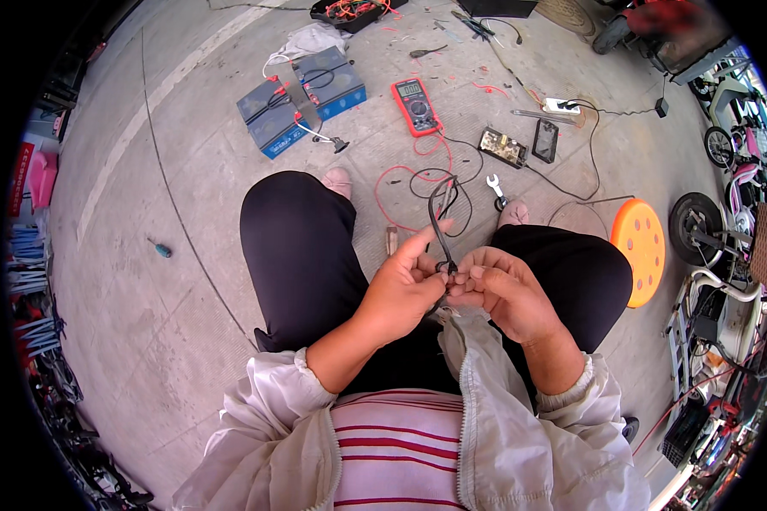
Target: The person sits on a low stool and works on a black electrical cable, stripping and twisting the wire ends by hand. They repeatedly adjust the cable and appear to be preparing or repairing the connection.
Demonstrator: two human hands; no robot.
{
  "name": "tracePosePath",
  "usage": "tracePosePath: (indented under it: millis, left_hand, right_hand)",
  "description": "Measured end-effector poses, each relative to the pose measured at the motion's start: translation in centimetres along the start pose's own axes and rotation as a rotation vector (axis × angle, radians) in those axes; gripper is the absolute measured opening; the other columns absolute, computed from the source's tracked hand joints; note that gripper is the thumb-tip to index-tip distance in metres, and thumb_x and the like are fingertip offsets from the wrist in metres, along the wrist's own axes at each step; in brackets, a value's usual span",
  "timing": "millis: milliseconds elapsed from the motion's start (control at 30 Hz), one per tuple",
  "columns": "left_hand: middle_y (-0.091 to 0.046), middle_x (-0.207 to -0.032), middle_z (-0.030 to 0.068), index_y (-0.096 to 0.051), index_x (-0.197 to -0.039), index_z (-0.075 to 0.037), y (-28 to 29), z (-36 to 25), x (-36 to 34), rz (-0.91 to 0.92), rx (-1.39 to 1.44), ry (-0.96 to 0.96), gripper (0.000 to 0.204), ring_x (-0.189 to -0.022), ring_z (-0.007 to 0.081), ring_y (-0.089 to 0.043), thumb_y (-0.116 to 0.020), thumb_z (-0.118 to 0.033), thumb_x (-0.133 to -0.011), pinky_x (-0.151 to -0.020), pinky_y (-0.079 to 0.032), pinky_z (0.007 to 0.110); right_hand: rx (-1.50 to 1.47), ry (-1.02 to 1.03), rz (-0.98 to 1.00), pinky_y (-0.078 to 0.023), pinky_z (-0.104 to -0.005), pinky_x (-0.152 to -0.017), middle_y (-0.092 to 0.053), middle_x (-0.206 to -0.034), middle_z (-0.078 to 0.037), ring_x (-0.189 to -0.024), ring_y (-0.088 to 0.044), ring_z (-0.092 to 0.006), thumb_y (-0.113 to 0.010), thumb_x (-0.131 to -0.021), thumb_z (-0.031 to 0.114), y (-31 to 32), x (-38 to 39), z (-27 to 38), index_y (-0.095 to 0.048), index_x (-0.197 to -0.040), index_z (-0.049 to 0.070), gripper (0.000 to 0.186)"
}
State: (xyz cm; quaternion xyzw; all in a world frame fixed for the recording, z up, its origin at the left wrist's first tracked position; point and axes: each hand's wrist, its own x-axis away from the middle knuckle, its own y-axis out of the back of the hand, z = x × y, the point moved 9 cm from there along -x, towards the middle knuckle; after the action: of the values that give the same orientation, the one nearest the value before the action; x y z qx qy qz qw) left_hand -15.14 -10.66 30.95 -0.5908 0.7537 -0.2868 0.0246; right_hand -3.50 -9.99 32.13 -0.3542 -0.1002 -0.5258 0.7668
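Note:
Between my knees, my left hand [400, 285] and my right hand [507, 294] meet around a black cable [439, 223]. The cable loops up from the fingers of my left hand, which are closed on it. My right fingertips pinch close to the same spot, at a small dark end of the cable; its exact shape is too small to make out. Beyond the hands, a red multimeter [417, 107] lies on the floor, its red and black test leads [379, 192] curling toward me. An opened charger with a bare circuit board [503, 147] lies to its right, beside a black casing half [545, 140].
Two blue battery packs [277, 115] stand ahead left. A spanner [495, 187] lies by my right foot, an orange stool [638, 253] beside my right knee. A white power strip [562, 106] sits farther off. A screwdriver [160, 249] lies far left; parked bikes [699, 230] line the right.

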Motion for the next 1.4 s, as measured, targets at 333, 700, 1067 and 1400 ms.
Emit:
tracePosePath:
  millis: [333,700,1067,1400]
  left_hand:
    - [-0.056,-0.084,0.0027,-0.045,-0.144,-0.019,0.9,-0.8,0.4,-0.225,-0.314,-0.190,0.068,-0.070,0.0077,-0.053,-0.060,0.007,-0.083,-0.064,-0.047,0.022]
    - [-0.062,-0.093,0.0102,-0.046,-0.143,-0.015,0.2,-2.9,1.5,-0.281,-0.542,-0.310,0.067,-0.080,0.0146,-0.064,-0.064,0.007,-0.082,-0.073,-0.053,0.028]
    - [-0.058,-0.090,-0.0010,-0.032,-0.150,-0.008,0.7,-1.5,0.8,-0.180,-0.089,-0.259,0.071,-0.093,0.0065,-0.056,-0.060,0.010,-0.086,-0.087,-0.048,0.025]
    - [-0.057,-0.094,0.0008,-0.040,-0.147,-0.011,1.2,-2.6,0.4,-0.169,-0.110,-0.275,0.066,-0.088,0.0059,-0.056,-0.058,0.009,-0.087,-0.079,-0.050,0.022]
  right_hand:
    - [0.334,0.431,-0.392,-0.051,-0.0199,-0.067,-0.064,-0.088,-0.004,-0.077,-0.060,-0.0051,-0.065,-0.087,-0.001,-1.3,1.1,0.4,-0.057,-0.095,-0.001,0.011]
    - [0.207,0.490,-0.490,-0.051,-0.0200,-0.067,-0.065,-0.087,-0.005,-0.076,-0.061,-0.0057,-0.063,-0.088,-0.002,-1.4,1.6,-0.1,-0.060,-0.095,-0.003,0.008]
    - [0.294,0.515,-0.510,-0.044,-0.0173,-0.056,-0.063,-0.076,-0.001,-0.065,-0.054,-0.0019,-0.062,-0.088,-0.002,-1.6,1.1,0.7,-0.060,-0.089,-0.002,0.002]
    - [0.573,0.507,-0.420,-0.047,-0.0251,-0.057,-0.060,-0.070,-0.003,-0.063,-0.054,-0.0055,-0.064,-0.082,-0.001,-1.9,0.4,1.7,-0.058,-0.083,-0.001,0.006]
